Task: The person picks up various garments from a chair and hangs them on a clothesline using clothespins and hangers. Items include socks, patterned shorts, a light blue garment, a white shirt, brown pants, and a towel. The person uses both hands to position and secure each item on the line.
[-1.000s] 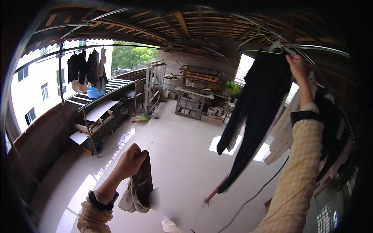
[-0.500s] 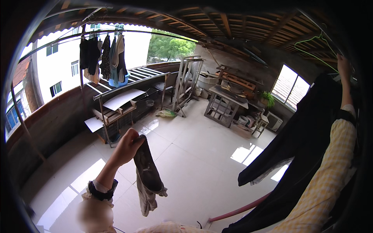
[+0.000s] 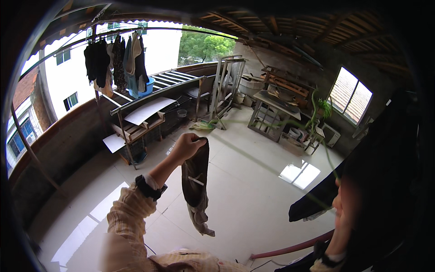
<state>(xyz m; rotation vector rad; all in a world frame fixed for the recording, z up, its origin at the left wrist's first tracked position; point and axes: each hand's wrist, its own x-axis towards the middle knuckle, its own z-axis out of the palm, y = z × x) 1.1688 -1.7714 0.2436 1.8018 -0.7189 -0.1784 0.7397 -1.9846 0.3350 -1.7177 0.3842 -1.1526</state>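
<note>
My left hand (image 3: 189,147) pinches the top of a small dark brown garment (image 3: 195,181), which hangs down over the floor. Its lower end is greyish, and a short white strip shows on it; the exact kind of garment is not clear. At the right, my right hand (image 3: 342,204), smeared by motion, is closed on a green clothes hanger (image 3: 314,109). The hanger is blurred too, its hook pointing up and its thin frame reaching left. Black trousers (image 3: 317,190) hang beside and behind the right hand, partly in deep shadow.
Socks and small laundry (image 3: 118,63) hang from a rail at the upper left, near a blue basin (image 3: 143,88) on a metal rack (image 3: 174,77). A worktable (image 3: 276,102) and metal frames (image 3: 225,86) stand at the back. A reddish pole (image 3: 290,245) lies low at the right.
My right hand has come down from the overhead rail with the green hanger. My left hand has moved right and slightly up with the garment. The view has shifted a little.
</note>
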